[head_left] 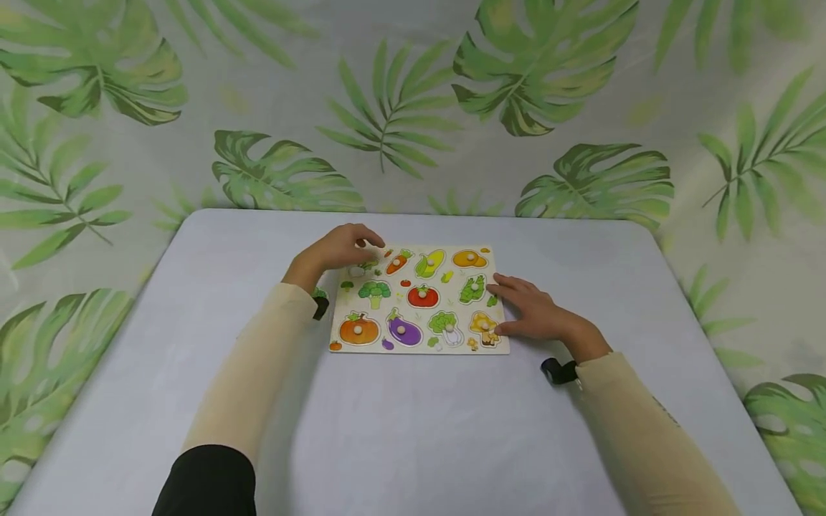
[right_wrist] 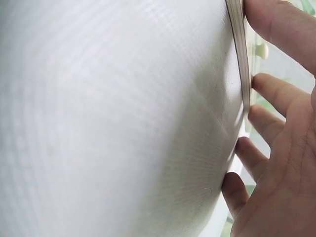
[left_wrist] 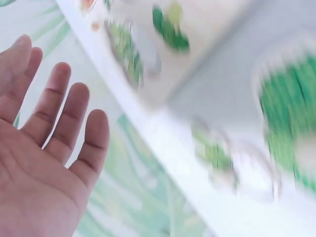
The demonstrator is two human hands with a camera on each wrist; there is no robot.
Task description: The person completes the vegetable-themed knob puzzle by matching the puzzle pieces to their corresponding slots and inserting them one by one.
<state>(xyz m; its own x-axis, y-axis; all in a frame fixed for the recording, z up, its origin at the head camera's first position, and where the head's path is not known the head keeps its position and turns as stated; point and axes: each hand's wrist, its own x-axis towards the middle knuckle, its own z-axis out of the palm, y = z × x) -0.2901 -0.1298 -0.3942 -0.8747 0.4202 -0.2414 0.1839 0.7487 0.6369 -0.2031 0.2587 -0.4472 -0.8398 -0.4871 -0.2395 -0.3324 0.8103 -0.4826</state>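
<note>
A wooden vegetable peg puzzle board (head_left: 416, 347) lies flat on the table, most of its pieces bearing small round knobs. My left hand (head_left: 335, 249) is over the board's far left corner, fingers loosely bent and partly covering the white radish picture (head_left: 357, 271). Its palm and spread fingers hold nothing in the left wrist view. Off the board near that wrist are a blurred green puzzle piece (left_wrist: 291, 113) and a smaller white-and-green piece (left_wrist: 254, 170). My right hand (head_left: 535, 312) rests at the board's right edge, spread fingertips touching the edge and the table, thumb by the mushroom piece (head_left: 482, 324).
The table (head_left: 413, 437) has a white cloth, and its far edge meets a leaf-patterned backdrop (head_left: 413, 100). A dark wrist camera (head_left: 558, 372) sits below the right wrist. The broccoli picture (head_left: 374, 291) on the board shows no knob.
</note>
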